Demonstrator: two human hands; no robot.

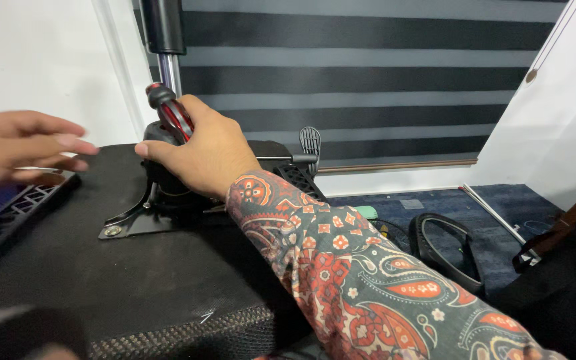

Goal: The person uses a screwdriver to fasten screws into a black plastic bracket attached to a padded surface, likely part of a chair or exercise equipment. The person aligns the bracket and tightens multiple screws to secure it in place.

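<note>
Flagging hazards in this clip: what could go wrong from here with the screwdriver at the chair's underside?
The right hand grips a red-and-black screwdriver at the metal bracket; the tip is hidden, so it could slip off the fastener. The left hand hovers close beside it and might be struck. The upturned seat base could shift under pressure.

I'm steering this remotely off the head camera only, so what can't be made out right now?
- Screwdriver tip: head view, hidden behind the right hand gripping it.
- Left hand: blurred and cut off by the left edge; whether it holds anything cannot be told.
- Bracket centre: covered by the right hand.
- Gas cylinder: top cut off by the upper edge.
</note>
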